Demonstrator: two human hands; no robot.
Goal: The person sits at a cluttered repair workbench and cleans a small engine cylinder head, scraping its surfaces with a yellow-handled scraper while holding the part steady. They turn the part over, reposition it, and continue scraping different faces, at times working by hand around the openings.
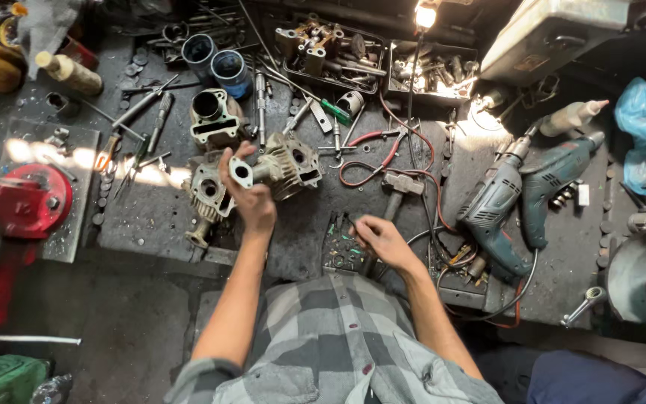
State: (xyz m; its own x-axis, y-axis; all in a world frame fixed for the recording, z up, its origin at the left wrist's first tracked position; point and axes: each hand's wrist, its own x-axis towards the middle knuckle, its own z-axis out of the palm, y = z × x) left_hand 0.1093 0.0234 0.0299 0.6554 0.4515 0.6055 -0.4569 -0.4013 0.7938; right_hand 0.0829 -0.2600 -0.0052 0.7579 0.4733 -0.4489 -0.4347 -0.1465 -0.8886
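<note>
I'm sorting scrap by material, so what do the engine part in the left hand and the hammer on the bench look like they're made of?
The engine part in the left hand looks like cast metal, probably aluminium: dull pale grey, with cooling fins and a grimy surface. The hammer has a dark, worn, steel-looking head; its handle material is hard to tell.

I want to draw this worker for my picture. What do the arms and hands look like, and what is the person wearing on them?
Both arms are bare from elbow to fingers: no gloves, watch or rings that I can see on the left hand or the right hand. The person wears a grey and white checked shirt with small dark red buttons down the front, its sleeves pushed up to about the elbows.
</note>
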